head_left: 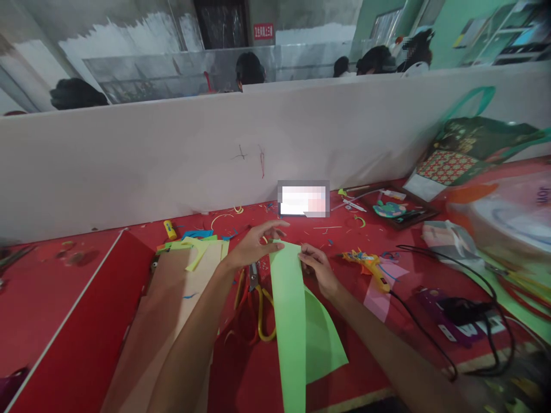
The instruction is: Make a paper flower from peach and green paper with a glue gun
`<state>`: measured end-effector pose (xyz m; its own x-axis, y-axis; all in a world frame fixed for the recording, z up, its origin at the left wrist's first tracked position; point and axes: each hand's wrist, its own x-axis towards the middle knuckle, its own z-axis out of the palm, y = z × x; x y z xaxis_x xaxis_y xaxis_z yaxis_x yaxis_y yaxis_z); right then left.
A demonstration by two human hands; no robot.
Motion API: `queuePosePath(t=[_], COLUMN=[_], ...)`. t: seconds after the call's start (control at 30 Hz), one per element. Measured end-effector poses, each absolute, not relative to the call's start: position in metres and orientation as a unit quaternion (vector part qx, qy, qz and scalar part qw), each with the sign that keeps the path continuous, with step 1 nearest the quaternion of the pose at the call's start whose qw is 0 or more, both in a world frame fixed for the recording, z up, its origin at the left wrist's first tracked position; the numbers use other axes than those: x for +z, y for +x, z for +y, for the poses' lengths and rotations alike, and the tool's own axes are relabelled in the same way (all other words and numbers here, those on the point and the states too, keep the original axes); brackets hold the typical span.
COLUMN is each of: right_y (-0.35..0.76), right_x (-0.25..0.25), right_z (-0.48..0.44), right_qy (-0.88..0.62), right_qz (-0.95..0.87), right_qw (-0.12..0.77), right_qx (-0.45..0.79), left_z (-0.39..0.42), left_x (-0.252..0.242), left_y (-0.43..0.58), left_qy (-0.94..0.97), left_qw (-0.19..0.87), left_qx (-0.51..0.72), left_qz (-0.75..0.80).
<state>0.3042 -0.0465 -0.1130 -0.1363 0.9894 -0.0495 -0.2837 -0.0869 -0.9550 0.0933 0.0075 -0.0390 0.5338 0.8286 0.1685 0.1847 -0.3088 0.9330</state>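
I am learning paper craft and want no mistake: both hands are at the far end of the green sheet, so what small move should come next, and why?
Probably press the far end flat, then smooth down along the fold. The left hand and right hand pinch the green sheet there, and its lower flap bulges rightward, uncreased.

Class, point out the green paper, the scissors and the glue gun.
green paper (289,304): head view, middle of the folded strip.
scissors (260,319): head view, yellow handle loop.
glue gun (371,267): head view, yellow body.
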Motion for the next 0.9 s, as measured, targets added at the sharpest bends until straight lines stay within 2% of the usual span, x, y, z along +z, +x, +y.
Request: queuePosePath(t=[0.63,0.9], right_y=[0.299,0.285], right_x=[-0.118,-0.122], right_z=[-0.045,-0.058], right_qy=[-0.399,-0.344], right_qz=[-0.357,-0.403], right_qw=[0.515,0.429], right_qx=[0.670,0.732], left_z=[-0.003,-0.005], left_x=[-0.037,-0.049], left_y=[0.097,0.116], left_qy=[0.653,0.600], left_qw=[0.574,0.613], left_qx=[0.416,0.446], left_qz=[0.266,0.256])
